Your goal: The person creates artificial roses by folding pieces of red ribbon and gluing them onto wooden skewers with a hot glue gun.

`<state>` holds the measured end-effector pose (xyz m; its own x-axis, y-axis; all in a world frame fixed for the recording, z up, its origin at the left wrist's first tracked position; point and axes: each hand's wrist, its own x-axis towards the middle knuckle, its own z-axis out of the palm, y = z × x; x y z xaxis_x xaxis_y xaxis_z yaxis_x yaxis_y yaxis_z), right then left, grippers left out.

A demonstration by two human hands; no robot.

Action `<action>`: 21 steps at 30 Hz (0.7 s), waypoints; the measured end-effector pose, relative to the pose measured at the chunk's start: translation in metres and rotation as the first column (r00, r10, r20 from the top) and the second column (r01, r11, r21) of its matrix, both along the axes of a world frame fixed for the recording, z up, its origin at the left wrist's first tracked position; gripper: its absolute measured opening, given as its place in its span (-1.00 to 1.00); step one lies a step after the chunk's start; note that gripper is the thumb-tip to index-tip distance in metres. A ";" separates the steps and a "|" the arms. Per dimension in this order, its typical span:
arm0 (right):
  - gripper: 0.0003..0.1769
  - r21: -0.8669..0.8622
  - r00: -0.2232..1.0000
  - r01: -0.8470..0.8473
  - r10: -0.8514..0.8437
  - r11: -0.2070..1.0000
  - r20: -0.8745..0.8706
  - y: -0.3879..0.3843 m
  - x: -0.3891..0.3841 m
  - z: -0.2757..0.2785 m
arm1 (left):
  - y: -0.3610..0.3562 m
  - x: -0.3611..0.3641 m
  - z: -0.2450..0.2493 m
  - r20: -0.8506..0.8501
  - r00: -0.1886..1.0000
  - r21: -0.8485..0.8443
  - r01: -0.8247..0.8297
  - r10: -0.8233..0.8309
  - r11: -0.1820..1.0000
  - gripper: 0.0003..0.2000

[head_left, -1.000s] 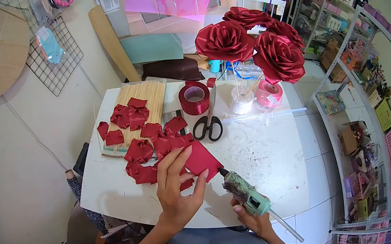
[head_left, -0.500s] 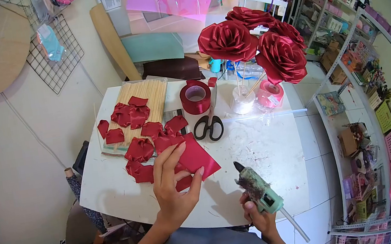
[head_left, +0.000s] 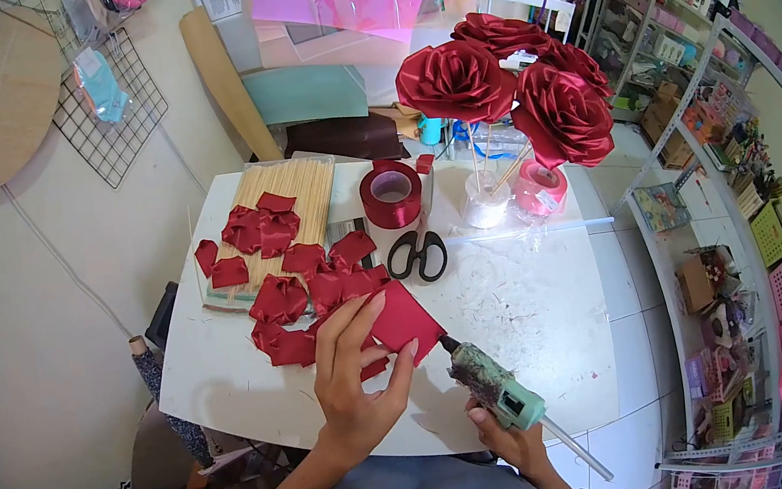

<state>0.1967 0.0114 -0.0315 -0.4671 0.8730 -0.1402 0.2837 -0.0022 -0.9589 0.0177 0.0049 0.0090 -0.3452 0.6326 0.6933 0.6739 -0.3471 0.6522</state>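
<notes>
A flat red fabric square (head_left: 407, 322) is pinched between the thumb and fingers of my left hand (head_left: 359, 381), just above the white table (head_left: 550, 362). My right hand (head_left: 510, 434) grips a green glue gun (head_left: 496, 386), its dark nozzle at the square's right corner; whether it touches cannot be made out. Behind my left hand lie several folded red petals (head_left: 279, 300), some on a bundle of wooden sticks (head_left: 302, 192). Black-handled scissors (head_left: 417, 257) rest beyond the square, below a roll of red ribbon (head_left: 391, 195).
Large red fabric roses (head_left: 456, 83) on sticks stand in a white holder (head_left: 486, 202) at the table's back right. Beside it is a pink roll (head_left: 540, 188) in plastic. Loaded shelves (head_left: 715, 317) line the right side.
My right hand has brought the glue gun left and slightly up to the square's corner. My left hand, with the square, has shifted slightly right and down.
</notes>
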 end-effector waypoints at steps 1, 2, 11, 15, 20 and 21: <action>-0.71 0.000 1.000 0.000 0.000 1.000 0.000 0.000 0.000 -0.001 | 0.000 0.000 0.001 0.029 1.000 -0.019 0.008 -0.007 1.000 -0.49; -0.73 0.011 0.999 0.027 -0.027 1.000 -0.041 0.000 0.000 -0.003 | -0.001 0.000 0.002 0.058 0.998 -0.037 0.016 -0.014 0.999 -0.49; -0.65 -0.247 0.887 0.154 -0.244 0.957 -0.391 0.007 0.008 -0.002 | 0.000 -0.021 0.005 0.236 0.920 -0.298 0.376 -0.314 0.877 -0.46; -0.66 -0.106 0.951 0.046 -0.076 0.993 -0.299 0.011 0.006 0.000 | -0.002 -0.025 0.009 0.209 0.900 -0.421 0.436 -0.382 0.795 -0.43; -0.66 0.131 0.976 0.012 0.017 0.991 -0.219 0.013 0.004 -0.001 | -0.003 -0.025 0.012 0.285 0.855 -0.474 0.518 -0.433 0.712 -0.40; -0.66 0.131 0.976 0.012 0.017 0.991 -0.218 0.013 0.004 -0.002 | -0.003 -0.025 0.012 0.286 0.855 -0.473 0.519 -0.433 0.712 -0.40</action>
<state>0.2003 0.0244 -0.0335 -0.4760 0.8757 0.0807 0.0675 0.1279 -0.9895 -0.0076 0.0022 0.0214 0.0340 0.9832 0.1796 0.3970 -0.1782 0.9004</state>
